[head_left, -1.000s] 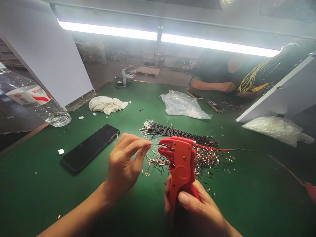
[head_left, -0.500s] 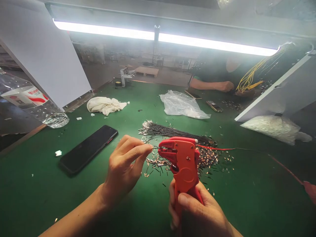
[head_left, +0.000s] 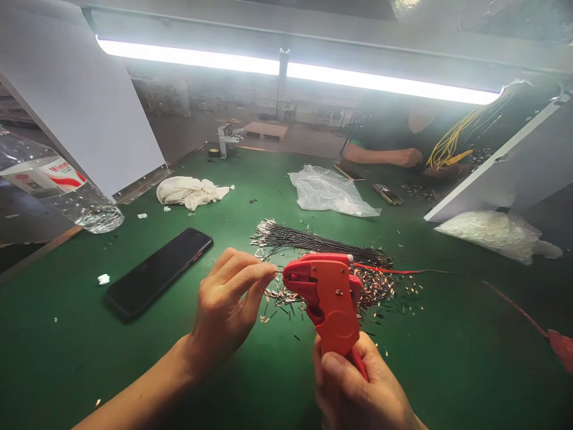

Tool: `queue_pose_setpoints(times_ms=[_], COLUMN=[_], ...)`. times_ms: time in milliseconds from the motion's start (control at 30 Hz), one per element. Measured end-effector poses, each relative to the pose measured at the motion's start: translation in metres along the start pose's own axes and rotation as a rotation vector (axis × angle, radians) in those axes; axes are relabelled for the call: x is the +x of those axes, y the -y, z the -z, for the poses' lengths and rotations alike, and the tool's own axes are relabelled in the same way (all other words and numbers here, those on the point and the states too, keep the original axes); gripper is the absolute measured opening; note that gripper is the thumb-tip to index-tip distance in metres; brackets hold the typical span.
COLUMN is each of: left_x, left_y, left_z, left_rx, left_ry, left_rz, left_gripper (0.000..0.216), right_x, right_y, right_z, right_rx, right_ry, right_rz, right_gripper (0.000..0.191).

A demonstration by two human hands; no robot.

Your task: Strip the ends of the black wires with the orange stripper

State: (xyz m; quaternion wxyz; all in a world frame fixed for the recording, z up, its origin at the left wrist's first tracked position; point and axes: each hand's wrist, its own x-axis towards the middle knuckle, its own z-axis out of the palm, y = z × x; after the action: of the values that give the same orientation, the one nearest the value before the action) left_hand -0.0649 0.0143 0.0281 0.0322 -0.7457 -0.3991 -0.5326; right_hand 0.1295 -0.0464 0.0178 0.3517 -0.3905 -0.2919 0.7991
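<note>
Stripper [head_left: 338,322]: it stood just right of the frame's centre, in our grip; its nose pointed left, and its long axis ran nearly upright, from the head down toward the bottom edge.
Wire [head_left: 280,272]: only a short dark bit showed near the centre, bridging our fingertips and the nose; that bit lay nearly level, running left to right.
Left hand [head_left: 228,298]: thumb and forefinger pinched the wire, left of centre.
Right hand [head_left: 358,376]: fingers wrapped the stripper's handle, lower right of centre; we could not tell how hard they squeezed.
Scraps [head_left: 380,289]: coppery and black bits lay right of centre behind the stripper; from them, we judged many cuts were done.
Bundle [head_left: 317,240]: black wires lay just behind the stripper, roughly left to right, bright tips leftward; we could not tell how many had been worked.
Cut in hand: we judged it unfinished, as the wire was at the nose and no bared end showed.
Phone [head_left: 159,272]: it lay left of our hands.
</note>
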Motion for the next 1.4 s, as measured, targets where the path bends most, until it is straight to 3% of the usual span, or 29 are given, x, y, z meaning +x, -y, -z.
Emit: queue_pose_setpoints(times_ms=[167, 267, 400, 567, 667, 867, 1000, 1133, 1267, 1400], left_x=[0.000, 0.000, 0.002, -0.003, -0.007, -0.004, -0.003, -0.010, -0.015, -0.016], left_y=[0.001, 0.001, 0.002, 0.000, -0.002, -0.003, -0.003, 0.001, 0.004, 0.002], left_z=[0.000, 0.000, 0.002, 0.001, 0.001, 0.010, 0.009, -0.003, -0.011, -0.013], left_rx=[0.015, 0.045, 0.111, 0.163, 0.209, 0.304, 0.259, 0.143, 0.124, 0.113], left_ry=[-0.001, -0.012, -0.048, 0.018, 0.061, -0.090, -0.038, 0.072, 0.160, 0.207], left_rz=[-0.007, 0.015, 0.010, -0.149, -0.233, -0.198, -0.220, -0.209, -0.143, -0.143], left_gripper=[0.016, 0.016, 0.016, 0.025, 0.030, 0.031, 0.029, 0.024, 0.017, 0.015], right_x=[0.003, 0.006, 0.008, 0.010, 0.012, 0.016, 0.020, 0.023, 0.025, 0.025], right_y=[-0.003, -0.001, 0.007, 0.014, 0.021, 0.039, 0.029, 0.006, -0.008, -0.006], right_z=[0.003, 0.005, 0.006, 0.013, 0.019, 0.034, 0.033, 0.021, 0.015, 0.018], right_rx=[-0.016, -0.058, -0.147, -0.296, -0.445, -1.191, -1.590, -1.842, -1.935, -1.862], right_ry=[-0.010, 0.131, 0.232, -0.042, -0.206, -0.541, -0.359, -0.201, -0.152, -0.098], right_rz=[0.076, 0.091, 0.308, 0.534, 0.567, 0.552, 0.632, 0.696, 0.712, 0.684], right_gripper=[0.047, 0.046, 0.047, 0.022, 0.024, 0.030, 0.025, 0.035, 0.041, 0.051])
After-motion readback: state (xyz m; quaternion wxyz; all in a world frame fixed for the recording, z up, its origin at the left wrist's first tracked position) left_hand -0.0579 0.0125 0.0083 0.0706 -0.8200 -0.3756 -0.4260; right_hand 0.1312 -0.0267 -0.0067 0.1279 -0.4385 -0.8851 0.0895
